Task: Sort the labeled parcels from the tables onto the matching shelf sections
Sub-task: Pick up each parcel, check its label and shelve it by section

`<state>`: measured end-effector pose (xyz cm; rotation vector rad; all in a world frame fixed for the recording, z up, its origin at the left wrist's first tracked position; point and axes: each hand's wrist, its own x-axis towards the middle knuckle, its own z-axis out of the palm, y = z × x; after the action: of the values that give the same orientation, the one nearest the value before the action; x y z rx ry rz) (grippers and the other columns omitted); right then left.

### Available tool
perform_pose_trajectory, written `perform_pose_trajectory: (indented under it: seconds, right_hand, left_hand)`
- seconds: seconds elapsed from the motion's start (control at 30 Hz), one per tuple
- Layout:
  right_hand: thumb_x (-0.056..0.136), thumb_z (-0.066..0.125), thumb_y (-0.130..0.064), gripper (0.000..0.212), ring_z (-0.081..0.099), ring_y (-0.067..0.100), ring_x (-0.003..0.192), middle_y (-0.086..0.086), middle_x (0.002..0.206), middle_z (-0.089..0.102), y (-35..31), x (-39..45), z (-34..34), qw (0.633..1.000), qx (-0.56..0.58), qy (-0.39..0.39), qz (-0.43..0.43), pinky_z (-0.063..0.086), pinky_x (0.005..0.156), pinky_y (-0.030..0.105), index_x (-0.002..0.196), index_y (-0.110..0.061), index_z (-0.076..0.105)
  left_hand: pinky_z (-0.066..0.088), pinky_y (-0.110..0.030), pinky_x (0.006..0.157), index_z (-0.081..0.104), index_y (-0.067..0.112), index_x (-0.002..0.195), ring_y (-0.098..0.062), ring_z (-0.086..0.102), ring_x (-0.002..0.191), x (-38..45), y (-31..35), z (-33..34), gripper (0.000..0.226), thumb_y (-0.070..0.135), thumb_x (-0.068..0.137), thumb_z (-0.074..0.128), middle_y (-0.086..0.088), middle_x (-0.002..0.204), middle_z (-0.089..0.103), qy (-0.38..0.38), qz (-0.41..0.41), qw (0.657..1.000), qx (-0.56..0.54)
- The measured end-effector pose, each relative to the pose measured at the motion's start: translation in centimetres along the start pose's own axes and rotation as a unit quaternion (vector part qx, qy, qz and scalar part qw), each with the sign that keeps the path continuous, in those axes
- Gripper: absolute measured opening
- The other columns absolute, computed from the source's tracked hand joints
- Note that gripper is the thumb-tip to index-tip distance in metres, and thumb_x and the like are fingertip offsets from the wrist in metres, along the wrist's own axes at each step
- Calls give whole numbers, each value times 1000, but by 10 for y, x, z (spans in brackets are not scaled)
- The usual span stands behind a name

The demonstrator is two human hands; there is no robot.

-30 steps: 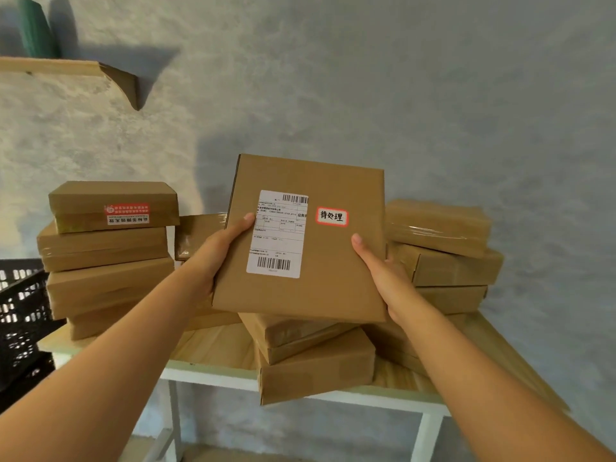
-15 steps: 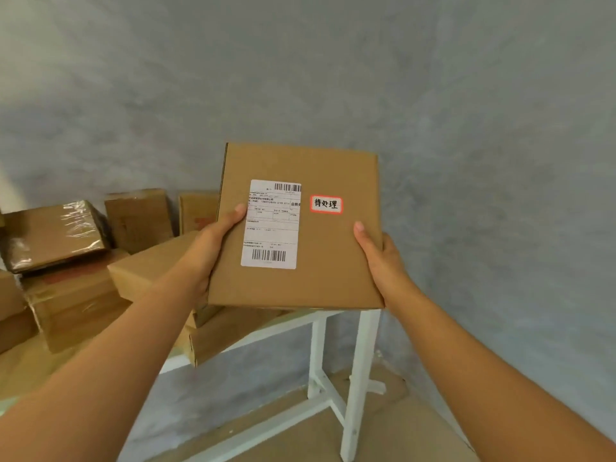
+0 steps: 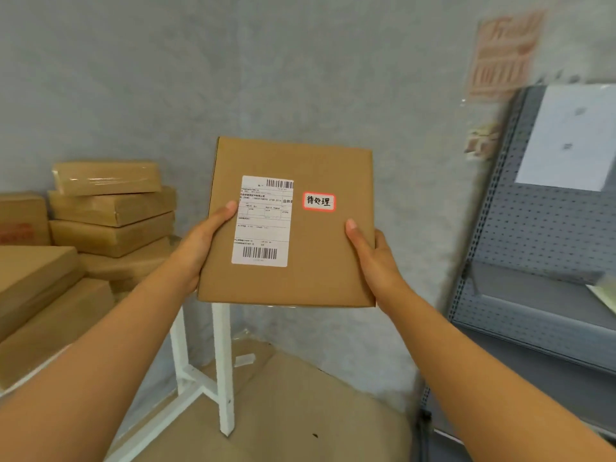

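Note:
A flat brown cardboard parcel (image 3: pixel 320 255) is held up in front of me, face toward the camera. It carries a white shipping label with barcodes (image 3: pixel 263 221) and a small red-bordered sticker with black characters (image 3: pixel 318 201). My left hand (image 3: pixel 203 241) grips its left edge with the thumb on the front. My right hand (image 3: pixel 373 255) grips its right edge the same way. A grey metal shelf unit (image 3: pixel 546 248) with a perforated back stands at the right, blurred.
Several brown parcels (image 3: pixel 110 208) are stacked at the left on a table with white legs (image 3: pixel 221 361). A white sheet (image 3: pixel 573 138) hangs on the shelf's back panel. A blurred poster (image 3: pixel 500 55) is on the grey wall. Brown floor lies below.
The view has swung right. The parcel stacks slid to the left edge and the grey shelf unit came into view at the right. Both hands keep the same grip on the parcel.

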<state>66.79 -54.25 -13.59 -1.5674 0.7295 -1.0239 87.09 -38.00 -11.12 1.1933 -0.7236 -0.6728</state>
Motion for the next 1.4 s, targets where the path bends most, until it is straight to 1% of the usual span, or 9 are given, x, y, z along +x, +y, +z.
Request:
perform_pose_trajectory:
  seconds: [0.17, 0.3, 0.5, 0.67, 0.8, 1.0, 1.1, 1.2, 1.4]
  right_hand:
    - [86, 58, -62, 56, 63, 9, 99, -10, 115, 63, -9, -47, -122, 997, -31, 64, -9, 52, 87, 31, 129, -27, 47]
    - [86, 57, -62, 64, 62, 15, 105, -6, 117, 60, -12, -94, -240, 993, -53, 109, 9, 49, 94, 39, 136, -24, 43]
    - [86, 60, -60, 55, 63, 13, 102, -6, 114, 61, -11, -166, -396, 981, -41, 190, 18, 50, 93, 39, 126, -25, 43]
    - [83, 60, -65, 63, 63, 18, 104, -7, 111, 61, -17, -202, -499, 967, -57, 245, 35, 49, 98, 46, 127, -25, 39]
    - [85, 59, -63, 61, 63, 18, 104, -3, 117, 60, -14, -220, -573, 958, -41, 280, 41, 51, 96, 45, 127, -24, 38]
    - [87, 57, -62, 60, 62, 15, 101, -6, 116, 59, -4, -222, -699, 943, -39, 328, 41, 51, 87, 39, 131, -28, 35]
    - [89, 56, -58, 58, 61, 9, 96, -8, 114, 59, -3, -216, -757, 937, -48, 346, 31, 49, 72, 29, 133, -25, 35]
    - [91, 56, -55, 60, 60, 5, 91, -11, 109, 58, -2, -214, -816, 930, -58, 361, 37, 46, 66, 23, 137, -22, 35]
    - [92, 56, -53, 61, 60, 7, 94, -4, 118, 60, -1, -219, -933, 909, -73, 409, 27, 48, 73, 27, 139, -20, 38]
  left_hand:
    - [57, -36, 74, 70, 24, 115, -21, 75, 87, -32, -22, 111, 36, 49, 92, 57, -4, 106, 76, -66, 3, 998, -14]
    - [58, -34, 69, 71, 26, 109, -21, 75, 87, -73, -46, 219, 32, 49, 93, 57, -2, 104, 77, -117, -20, 993, -24]
    - [56, -40, 82, 72, 25, 109, -22, 74, 90, -130, -76, 370, 32, 49, 91, 59, -4, 107, 76, -190, -43, 980, -32]
    - [56, -42, 84, 71, 25, 112, -25, 74, 93, -157, -90, 476, 37, 52, 89, 61, -5, 108, 76, -234, -58, 970, -26]
    - [57, -38, 76, 69, 25, 115, -24, 75, 89, -165, -101, 560, 38, 51, 89, 60, -4, 105, 76, -278, -62, 958, -20]
    - [56, -45, 86, 71, 26, 117, -28, 72, 98, -159, -125, 702, 44, 55, 84, 64, -5, 111, 75, -330, -63, 942, -11]
    - [57, -41, 79, 71, 28, 110, -24, 74, 89, -158, -138, 767, 37, 55, 87, 62, -2, 103, 77, -350, -68, 934, -21]
    - [56, -42, 82, 71, 26, 115, -27, 73, 96, -157, -153, 833, 43, 56, 86, 63, -3, 107, 76, -362, -84, 928, -17]
    - [56, -41, 79, 71, 27, 111, -24, 74, 92, -177, -170, 957, 38, 56, 88, 61, -3, 105, 76, -396, -88, 914, -24]
